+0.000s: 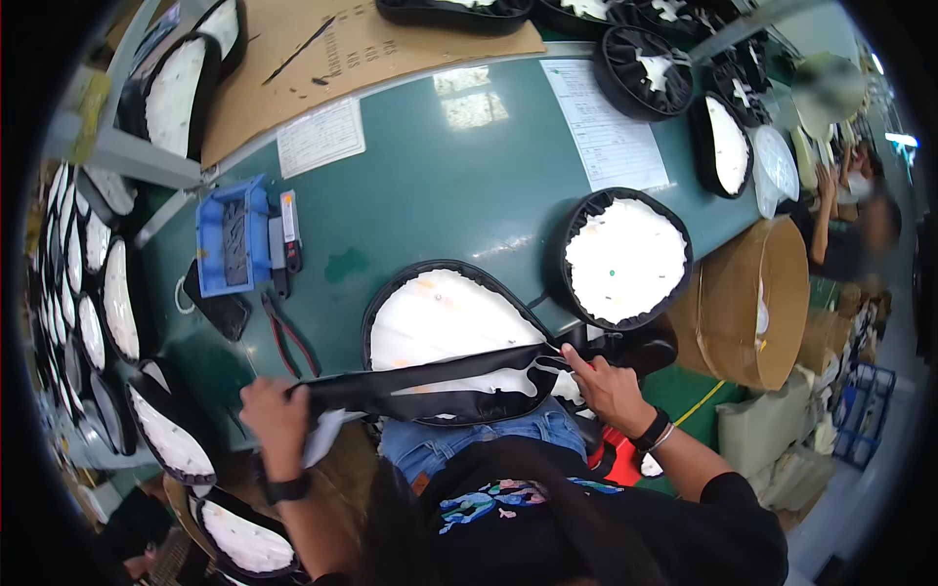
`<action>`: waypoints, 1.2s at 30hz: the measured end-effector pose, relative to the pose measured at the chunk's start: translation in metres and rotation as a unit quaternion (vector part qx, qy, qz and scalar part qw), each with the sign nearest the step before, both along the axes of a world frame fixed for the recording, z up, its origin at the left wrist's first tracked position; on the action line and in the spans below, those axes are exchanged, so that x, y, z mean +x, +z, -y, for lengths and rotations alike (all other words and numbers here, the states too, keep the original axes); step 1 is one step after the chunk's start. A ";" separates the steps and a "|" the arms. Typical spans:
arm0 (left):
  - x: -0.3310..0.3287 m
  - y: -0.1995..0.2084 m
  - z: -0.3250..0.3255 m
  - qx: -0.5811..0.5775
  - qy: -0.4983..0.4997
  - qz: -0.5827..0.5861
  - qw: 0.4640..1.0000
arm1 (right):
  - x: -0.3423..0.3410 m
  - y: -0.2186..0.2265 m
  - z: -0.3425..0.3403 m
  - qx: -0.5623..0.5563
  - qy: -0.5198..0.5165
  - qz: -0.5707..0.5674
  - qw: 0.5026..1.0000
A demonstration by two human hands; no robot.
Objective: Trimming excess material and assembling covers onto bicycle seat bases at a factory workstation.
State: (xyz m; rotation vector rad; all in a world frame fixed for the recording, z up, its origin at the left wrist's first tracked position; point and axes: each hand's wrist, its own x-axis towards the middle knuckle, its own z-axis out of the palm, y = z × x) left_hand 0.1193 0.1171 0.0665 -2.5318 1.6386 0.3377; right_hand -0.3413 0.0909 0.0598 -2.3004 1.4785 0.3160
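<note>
A teardrop-shaped piece (449, 308) with a black rim and white filling lies at the table's near edge. Across its near part stretches a black strip of fabric or leather-like material (420, 384), pulled taut sideways. At its left end, my left hand (276, 418) is closed round the strip, beyond the piece's edge. My right hand (611, 396) is closed at the strip's other end, beside the piece's right rim, with the index finger along it. A round black-rimmed piece with white filling (625, 259) stands to the right.
Pliers with red handles (289, 334), a blue bin of dark strips (234, 234) and a utility knife (290, 220) lie at left. Printed sheets (320, 137) and flattened cardboard (391, 59) cover the far side. An open cardboard drum (747, 303) stands right; another person's arm (824, 210) shows beyond.
</note>
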 end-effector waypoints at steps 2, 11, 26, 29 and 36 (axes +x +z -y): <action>-0.077 -0.015 0.044 -0.219 -0.161 -0.140 0.952 | 0.004 0.004 0.007 0.000 -0.012 -0.002 1.000; -0.240 -0.080 0.094 -0.134 -0.555 -0.322 0.755 | 0.005 0.008 0.007 0.020 -0.074 0.021 0.997; -0.219 -0.049 0.145 -0.125 -0.371 -0.290 0.873 | 0.044 0.004 0.040 -0.037 -0.112 0.024 0.993; -0.216 -0.056 0.162 -0.170 -0.471 -0.230 0.835 | 0.048 -0.002 0.057 -0.025 -0.089 0.043 0.995; -0.203 -0.082 0.185 -0.124 -0.364 -0.571 0.725 | 0.075 -0.006 0.023 -0.035 -0.170 0.016 0.985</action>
